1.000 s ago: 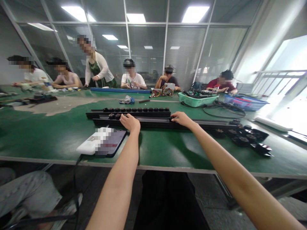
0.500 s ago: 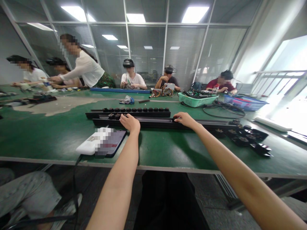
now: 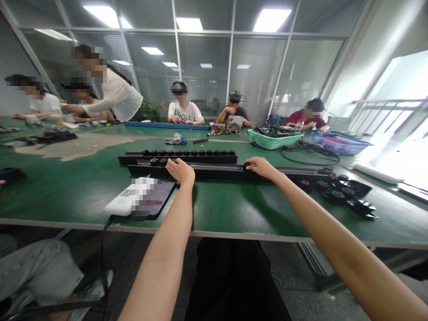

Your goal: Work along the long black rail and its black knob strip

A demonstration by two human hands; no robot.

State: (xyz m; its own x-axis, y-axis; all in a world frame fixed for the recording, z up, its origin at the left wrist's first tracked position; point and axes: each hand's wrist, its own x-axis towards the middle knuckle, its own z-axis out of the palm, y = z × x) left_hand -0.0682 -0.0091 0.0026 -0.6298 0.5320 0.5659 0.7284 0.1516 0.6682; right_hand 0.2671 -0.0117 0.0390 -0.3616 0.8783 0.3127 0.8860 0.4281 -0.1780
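A long black rail (image 3: 214, 171) lies across the table in front of me, with a pale channel along its top. My left hand (image 3: 181, 171) is closed at its left part, fingertips bent over the channel beside several small black round pieces (image 3: 162, 162). Whatever those fingertips grip is mostly hidden. Farther right, my right hand (image 3: 261, 167) pinches a small black part (image 3: 245, 166) at the channel. Just behind lies a second black rail (image 3: 187, 158), topped by a row of similar round pieces.
Loose black parts (image 3: 337, 196) are heaped at the right end. A white device (image 3: 122, 203) and a phone (image 3: 160, 200) lie front left. Farther back are a green basket (image 3: 274, 141), a blue basket (image 3: 347, 145), cables (image 3: 307, 154) and a cloth (image 3: 176, 139). Several people sit around the table.
My right hand has slid slightly right along the rail with the small part. My left hand stays nearly still. A black object and another person's fingertips have appeared at the left edge.
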